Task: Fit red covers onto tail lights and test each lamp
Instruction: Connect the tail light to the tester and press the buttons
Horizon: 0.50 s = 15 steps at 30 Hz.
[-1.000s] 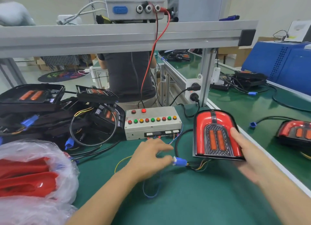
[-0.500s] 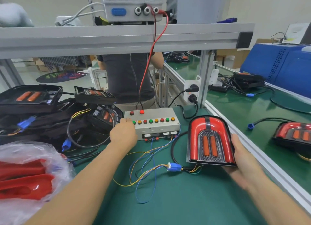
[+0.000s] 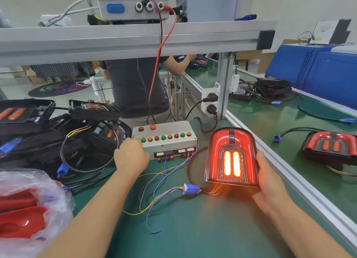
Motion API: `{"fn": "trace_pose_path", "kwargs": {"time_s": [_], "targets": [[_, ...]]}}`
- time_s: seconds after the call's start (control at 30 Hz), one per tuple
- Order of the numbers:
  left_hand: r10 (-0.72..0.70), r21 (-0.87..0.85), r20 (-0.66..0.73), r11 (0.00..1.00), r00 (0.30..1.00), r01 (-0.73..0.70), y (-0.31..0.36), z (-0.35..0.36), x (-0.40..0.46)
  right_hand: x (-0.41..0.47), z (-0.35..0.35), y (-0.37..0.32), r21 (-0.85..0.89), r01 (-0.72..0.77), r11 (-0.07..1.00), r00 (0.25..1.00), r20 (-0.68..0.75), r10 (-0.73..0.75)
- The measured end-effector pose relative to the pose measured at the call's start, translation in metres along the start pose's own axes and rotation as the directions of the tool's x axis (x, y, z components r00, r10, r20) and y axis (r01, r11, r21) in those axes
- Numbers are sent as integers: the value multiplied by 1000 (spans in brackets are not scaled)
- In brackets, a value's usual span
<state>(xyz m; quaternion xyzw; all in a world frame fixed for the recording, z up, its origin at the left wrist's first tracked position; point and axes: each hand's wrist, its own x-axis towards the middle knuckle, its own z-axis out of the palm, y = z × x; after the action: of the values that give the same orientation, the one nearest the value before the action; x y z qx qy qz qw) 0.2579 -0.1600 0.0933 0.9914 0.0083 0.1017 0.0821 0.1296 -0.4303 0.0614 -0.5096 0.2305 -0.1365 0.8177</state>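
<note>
- The right hand (image 3: 270,182) is seen at the lower right of centre, its fingers wrapped under and along the right edge of the tail light (image 3: 231,157); the lamp is grasped and propped up tilted, face towards the camera.
- The two orange bars in the lamp's middle are lit, and a glow is cast on the green mat (image 3: 193,228) below its bottom edge.
- The left hand (image 3: 131,157) is placed at the left end of the button box (image 3: 168,139), fingers curled, knuckles up; the fingertips are hidden, so contact with a button cannot be confirmed, and nothing is seen held.
- A blue connector (image 3: 191,188) is found on the mat just left of the lamp's lower corner, with thin yellow and blue wires looped back to the box.
- Open mat is noted in the lower centre of the frame, between the two forearms.
- The aluminium bench rail (image 3: 286,172) runs diagonally just right of the held lamp; room on that side is narrow.
- A second red lamp (image 3: 330,147) lies beyond the rail at the right edge of the frame.
- Uncovered black lamp housings (image 3: 77,130) and cables are heaped at middle left, touching the box's left side.
- A plastic bag of red covers (image 3: 23,217) occupies the lower left corner.
- A power supply (image 3: 133,4) stands on the upper shelf, with red and black leads dropping to the box.
</note>
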Motion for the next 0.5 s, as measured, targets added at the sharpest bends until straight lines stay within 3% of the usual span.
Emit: {"fn": "trace_pose_path", "kwargs": {"time_s": [0.37, 0.5], "targets": [[-47, -57, 31, 997, 998, 49, 1, -2, 0, -2, 2, 1, 1, 35, 999, 999, 10, -35], [-59, 81, -33, 995, 998, 62, 10, -4, -5, -4, 3, 0, -19, 40, 999, 999, 17, -40]]}}
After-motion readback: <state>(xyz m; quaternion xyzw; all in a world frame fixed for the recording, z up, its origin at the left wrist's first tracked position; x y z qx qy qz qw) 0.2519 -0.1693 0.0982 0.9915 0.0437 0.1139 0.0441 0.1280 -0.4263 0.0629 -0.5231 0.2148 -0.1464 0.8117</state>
